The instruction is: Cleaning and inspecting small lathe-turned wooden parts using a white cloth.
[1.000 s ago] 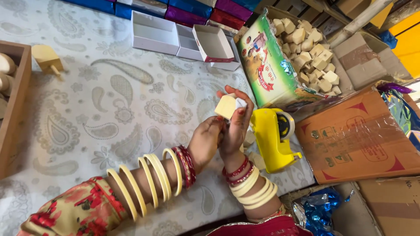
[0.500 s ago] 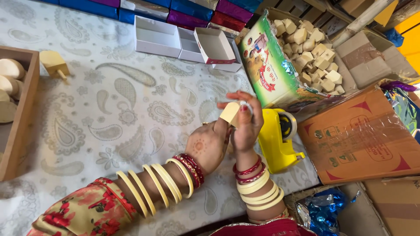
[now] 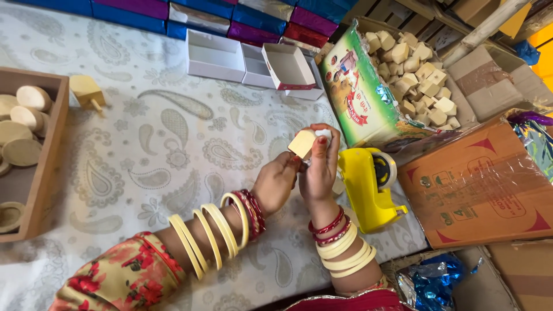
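I have the pale tan block pinched between the fingertips of my left hand and right hand, with the yellow tape dispenser just beside my right fingers, so I judge taping it calls for a steady grip.

wooden tray: cut by left edge | cardboard box: cut right | pale block: underside hidden by fingers

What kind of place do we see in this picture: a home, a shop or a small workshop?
Probably a small packing workshop. Both hands, left hand and right hand, hold a pale block beside a yellow tape dispenser. A carton of similar blocks and open small boxes lie on the cloth-covered table.
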